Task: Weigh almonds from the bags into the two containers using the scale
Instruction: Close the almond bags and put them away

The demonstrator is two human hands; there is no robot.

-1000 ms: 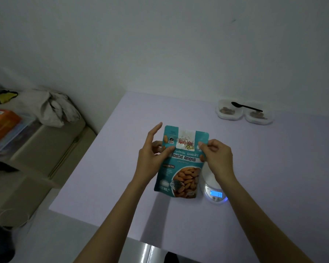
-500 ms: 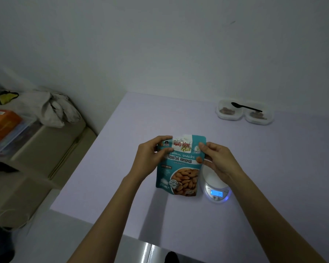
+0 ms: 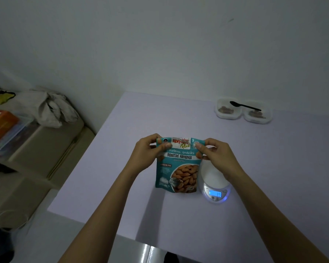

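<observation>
Two top corners of a teal almond bag are pinched, one by the left hand, one by the right hand, fingers curled over its upper edge. It stands upright mid-counter. Just to its right sits a white scale, its blue display reading 39. Two clear containers stand well apart at the far right, a black spoon lying across them.

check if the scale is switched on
On: the scale has its display lit blue with digits showing, apparently 39.
</observation>
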